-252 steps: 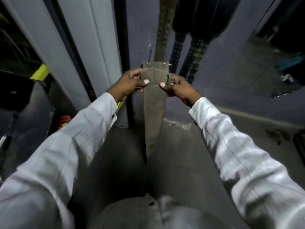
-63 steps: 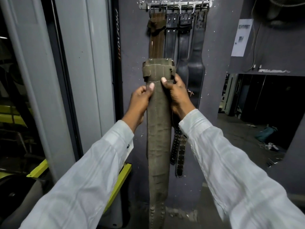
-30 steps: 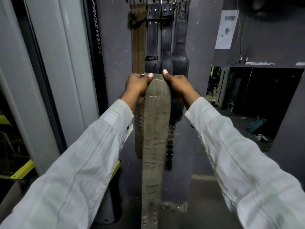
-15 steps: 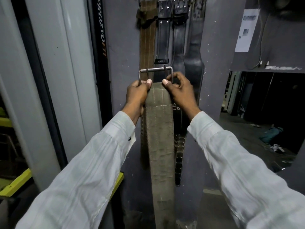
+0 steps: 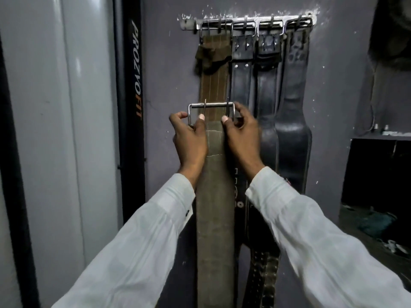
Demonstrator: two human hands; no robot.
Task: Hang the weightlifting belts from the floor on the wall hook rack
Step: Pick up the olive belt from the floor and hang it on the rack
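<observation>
I hold an olive-green weightlifting belt (image 5: 214, 214) upright in front of the wall, its strap hanging down between my arms. Its metal buckle (image 5: 211, 105) stands up at the top, both prongs raised. My left hand (image 5: 190, 141) grips the belt's left edge just under the buckle, and my right hand (image 5: 242, 138) grips the right edge. The buckle is well below the metal hook rack (image 5: 251, 22) on the wall. A brown belt (image 5: 213, 67) and three black belts (image 5: 266, 85) hang from the rack.
A grey wall stands straight ahead. A black upright post (image 5: 135, 103) with lettering and pale grey panels (image 5: 55, 130) are on the left. A dark opening (image 5: 378, 185) with clutter on the floor lies to the right.
The buckle has flipped up from folded against the strap to standing upright. Both hands have raised the belt higher toward the rack, which has come into view.
</observation>
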